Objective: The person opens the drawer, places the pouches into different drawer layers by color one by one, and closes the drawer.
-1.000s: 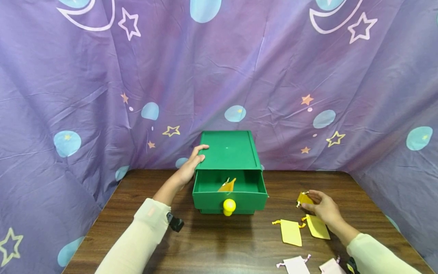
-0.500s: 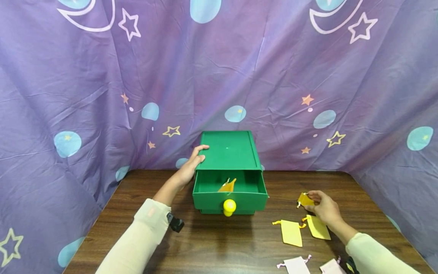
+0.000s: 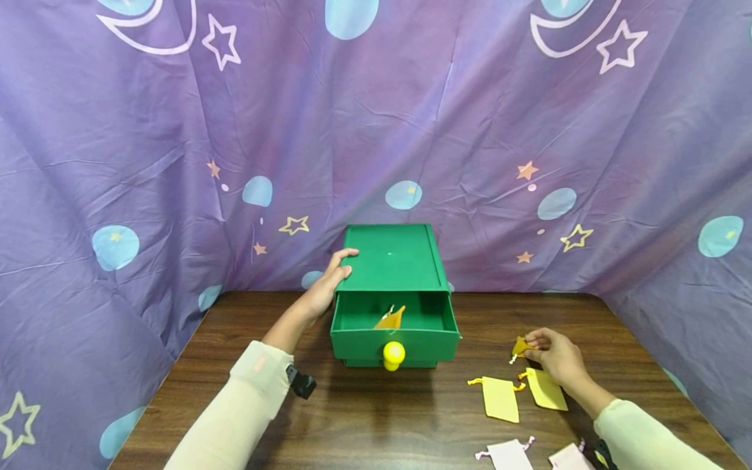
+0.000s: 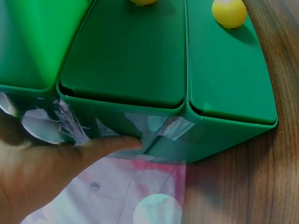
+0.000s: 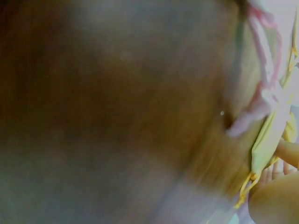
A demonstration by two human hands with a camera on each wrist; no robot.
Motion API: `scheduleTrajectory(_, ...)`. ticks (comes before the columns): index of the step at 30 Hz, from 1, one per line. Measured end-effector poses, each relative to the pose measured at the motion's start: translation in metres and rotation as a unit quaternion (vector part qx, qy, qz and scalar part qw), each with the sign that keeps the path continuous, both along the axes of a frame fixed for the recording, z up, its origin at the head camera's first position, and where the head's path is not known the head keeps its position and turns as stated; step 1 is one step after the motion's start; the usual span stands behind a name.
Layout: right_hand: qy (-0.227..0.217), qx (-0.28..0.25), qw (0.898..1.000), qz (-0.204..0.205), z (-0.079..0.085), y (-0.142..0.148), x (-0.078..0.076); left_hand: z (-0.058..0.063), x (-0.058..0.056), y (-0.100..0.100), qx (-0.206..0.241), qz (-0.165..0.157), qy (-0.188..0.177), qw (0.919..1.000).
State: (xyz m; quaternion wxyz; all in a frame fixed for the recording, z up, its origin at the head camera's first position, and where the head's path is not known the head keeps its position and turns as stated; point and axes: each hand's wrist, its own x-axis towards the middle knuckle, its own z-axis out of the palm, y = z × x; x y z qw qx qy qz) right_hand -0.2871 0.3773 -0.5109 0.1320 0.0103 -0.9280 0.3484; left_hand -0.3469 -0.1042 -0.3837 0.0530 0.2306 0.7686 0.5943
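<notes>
My left hand (image 3: 320,294) rests on the left side of a green drawer cabinet (image 3: 390,258). In the left wrist view its thumb (image 4: 114,143) lies straight along the taped side. The cabinet's top drawer (image 3: 390,343), with a yellow knob (image 3: 393,354), is pulled out; a mustard drawstring pouch (image 3: 390,320) is inside, partly hidden by the drawer front. On the right, my right hand (image 3: 558,359) pinches another mustard drawstring pouch (image 3: 520,347), which is bunched with its cords hanging toward the table. The right wrist view is mostly blurred.
Two pale yellow pouches (image 3: 501,399) lie on the wooden table (image 3: 352,424), in front of the right hand. Closer to me are two pink pouches (image 3: 508,455), cut off by the view's edge. A purple curtain (image 3: 388,130) hangs behind the table.
The mustard pouch at my right hand has gone from lying flatter to folded and bunched between thumb and fingers. My left hand and the drawer have stayed put.
</notes>
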Motion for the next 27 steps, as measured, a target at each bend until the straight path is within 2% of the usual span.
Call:
scheduleTrajectory(11, -0.007, 0.024, 1.000, -0.008, 0.004, -0.002, 0.001, 0.001, 0.001, 0.001, 0.002, 0.000, 0.006, 1.0000)
scheduleTrajectory(20, 0.013, 0.019, 1.000, -0.006, 0.012, -0.010, 0.001, -0.001, 0.000, 0.001, 0.005, -0.001, 0.001, 1.0000)
scheduleTrajectory(27, 0.007, 0.007, 1.000, -0.009, 0.019, -0.013, 0.003, 0.000, 0.000, 0.000, 0.001, -0.002, 0.004, 1.0000)
